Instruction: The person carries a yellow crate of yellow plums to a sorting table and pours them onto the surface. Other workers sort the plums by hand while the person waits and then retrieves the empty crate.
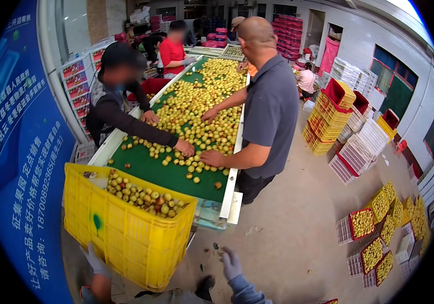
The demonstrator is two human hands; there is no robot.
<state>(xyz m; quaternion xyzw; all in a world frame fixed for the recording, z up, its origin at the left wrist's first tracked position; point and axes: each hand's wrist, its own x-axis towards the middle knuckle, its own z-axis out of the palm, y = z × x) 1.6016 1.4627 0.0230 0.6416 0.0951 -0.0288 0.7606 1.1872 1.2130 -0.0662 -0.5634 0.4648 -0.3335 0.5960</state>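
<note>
A yellow plastic crate (125,235) stands tilted at the lower end of a sorting table, with green and reddish jujube-like fruit (144,197) inside. My left hand (97,262), in a grey glove, is at the crate's near lower side; whether it grips or only touches is unclear. My right hand (231,263), also gloved in grey, is raised over the floor right of the crate, fingers apart, holding nothing. Beyond the crate, loose yellow-green fruit (201,110) covers much of the table's green belt (144,167).
Two people reach onto the belt, at its left (122,98) and right (270,102); another in red (172,51) stands farther up. Stacked yellow crates (321,125) and fruit-filled crates (362,224) are on the right floor. A blue banner (19,152) borders the left.
</note>
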